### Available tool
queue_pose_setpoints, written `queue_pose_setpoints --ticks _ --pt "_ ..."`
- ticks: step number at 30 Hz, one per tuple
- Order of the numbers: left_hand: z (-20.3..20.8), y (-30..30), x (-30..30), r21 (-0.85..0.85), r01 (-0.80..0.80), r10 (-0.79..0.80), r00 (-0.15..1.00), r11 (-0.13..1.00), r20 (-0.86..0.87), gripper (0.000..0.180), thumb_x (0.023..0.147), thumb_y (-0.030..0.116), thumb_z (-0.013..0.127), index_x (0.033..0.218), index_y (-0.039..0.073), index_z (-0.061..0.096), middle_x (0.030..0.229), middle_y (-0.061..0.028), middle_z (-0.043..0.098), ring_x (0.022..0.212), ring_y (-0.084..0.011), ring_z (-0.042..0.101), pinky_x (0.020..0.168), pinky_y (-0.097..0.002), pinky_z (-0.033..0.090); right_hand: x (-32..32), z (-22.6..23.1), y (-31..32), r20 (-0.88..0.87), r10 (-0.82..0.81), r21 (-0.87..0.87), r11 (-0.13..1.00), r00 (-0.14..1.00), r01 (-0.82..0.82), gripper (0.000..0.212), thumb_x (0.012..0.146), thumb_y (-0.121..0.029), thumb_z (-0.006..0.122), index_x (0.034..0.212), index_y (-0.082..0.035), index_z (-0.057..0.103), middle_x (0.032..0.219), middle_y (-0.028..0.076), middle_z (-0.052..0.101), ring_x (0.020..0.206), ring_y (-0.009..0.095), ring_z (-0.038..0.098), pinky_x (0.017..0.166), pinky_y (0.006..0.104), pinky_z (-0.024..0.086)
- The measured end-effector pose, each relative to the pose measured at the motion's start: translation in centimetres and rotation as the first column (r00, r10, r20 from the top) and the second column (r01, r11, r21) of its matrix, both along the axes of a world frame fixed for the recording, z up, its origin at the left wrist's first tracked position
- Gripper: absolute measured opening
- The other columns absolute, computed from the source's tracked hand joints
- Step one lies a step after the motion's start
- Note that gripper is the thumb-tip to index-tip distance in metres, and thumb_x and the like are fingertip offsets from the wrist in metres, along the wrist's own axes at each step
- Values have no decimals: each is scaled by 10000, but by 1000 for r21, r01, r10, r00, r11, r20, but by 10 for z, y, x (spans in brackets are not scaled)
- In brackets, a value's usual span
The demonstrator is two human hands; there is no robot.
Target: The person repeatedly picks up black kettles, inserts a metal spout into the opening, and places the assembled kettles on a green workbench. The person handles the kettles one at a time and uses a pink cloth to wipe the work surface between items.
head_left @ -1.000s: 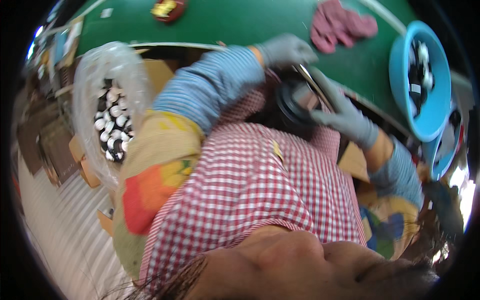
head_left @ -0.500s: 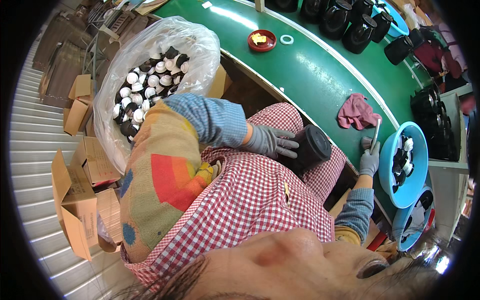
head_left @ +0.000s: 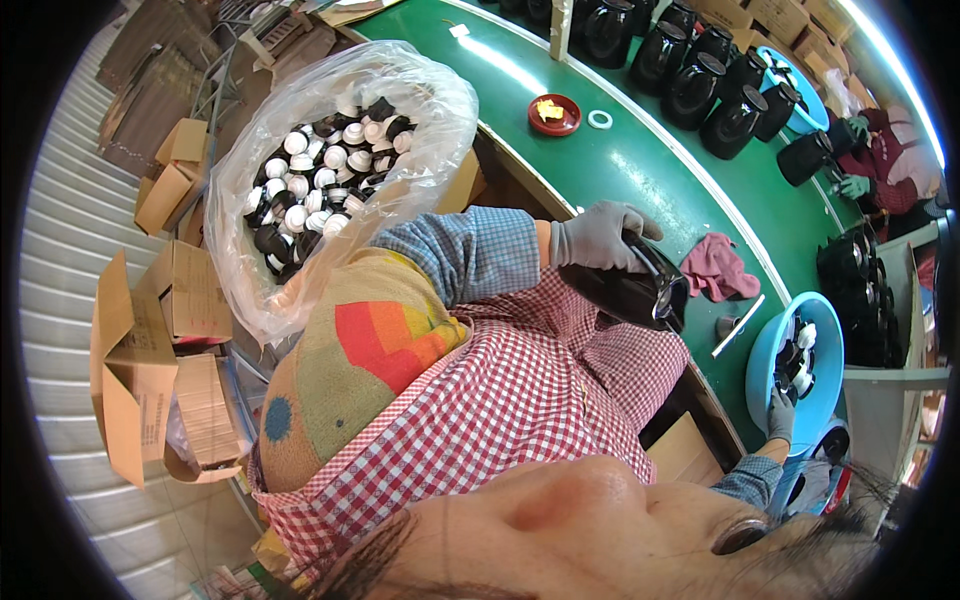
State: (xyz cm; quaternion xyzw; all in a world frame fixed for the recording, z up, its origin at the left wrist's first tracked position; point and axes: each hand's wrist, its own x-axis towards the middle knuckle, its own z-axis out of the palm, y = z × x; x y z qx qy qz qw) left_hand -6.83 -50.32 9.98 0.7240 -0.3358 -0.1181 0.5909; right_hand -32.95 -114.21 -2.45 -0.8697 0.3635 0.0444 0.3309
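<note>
My left hand [head_left: 605, 238] wears a grey glove and is closed on a glossy black jar [head_left: 630, 290]. The jar lies tilted over my lap, its rim end toward the right. In the light blue basin [head_left: 832, 385] at the right, my gloved right hand [head_left: 780, 418] reaches among black-and-white knobs [head_left: 800, 352]. Its fingers look curled, and whatever they grip is partly hidden. A tool with a white stick handle [head_left: 738, 328] and a short grey head lies on the green table beside the basin. Close to the jar is a crumpled pink cloth [head_left: 718, 268].
A plastic-lined bag [head_left: 232, 215] of black-and-white knobs stands at the left, near open cardboard boxes [head_left: 125, 400]. On the green table [head_left: 480, 95] are a red dish [head_left: 554, 127], a white ring [head_left: 599, 120] and several black jars [head_left: 692, 92]. Another person [head_left: 880, 160] works at the far right.
My right hand has put the white-handled tool on the table and moved into the basin. My left hand has shifted onto the jar's side and tipped it over.
</note>
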Motion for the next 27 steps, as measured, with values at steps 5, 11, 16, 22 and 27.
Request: queue_pose_setpoints --ticks 5,11,16,22,27 --pt "-46 -6 -33 -167 -10 -100 765 986 -636 346 805 61 859 1134 24 760 1008 -22 755 915 -104 670 849 -263 537 35 28 44 -165 -53 -304 953 985 0 505 964 -290 687 1393 -29 633 1277 169 715 1139 231 664 997 340 483" --pt "-70 -9 -58 206 168 -75 915 964 -396 494 721 251 896 1158 63 764 1028 -82 772 894 -182 716 823 -308 565 27 89 167 664 -26 140 986 747 -90 503 1017 -160 664 1475 10 543 1316 155 676 1132 208 644 970 335 521" --pt "-80 -26 -55 228 175 -84 929 958 -360 469 717 255 893 1135 76 777 1013 -87 778 867 -184 714 791 -324 566 9 79 364 681 383 -181 914 624 -363 520 975 -109 713 1447 37 552 1436 190 606 1282 278 614 1086 389 478" --pt "-81 -20 -67 318 276 -164 927 907 -337 526 681 331 892 1122 65 783 1014 -107 781 908 -229 737 825 -339 578 -3 36 404 681 275 74 896 679 -438 843 856 -93 768 1577 -15 339 1474 225 531 1316 341 583 1099 410 470" --pt "-85 -14 -68 298 274 -177 933 914 -315 539 675 314 890 1131 48 777 1018 -122 780 894 -244 738 831 -348 580 20 102 410 370 488 -12 854 791 -521 976 712 -111 822 1571 -56 362 1372 206 557 1194 358 616 1017 423 517"
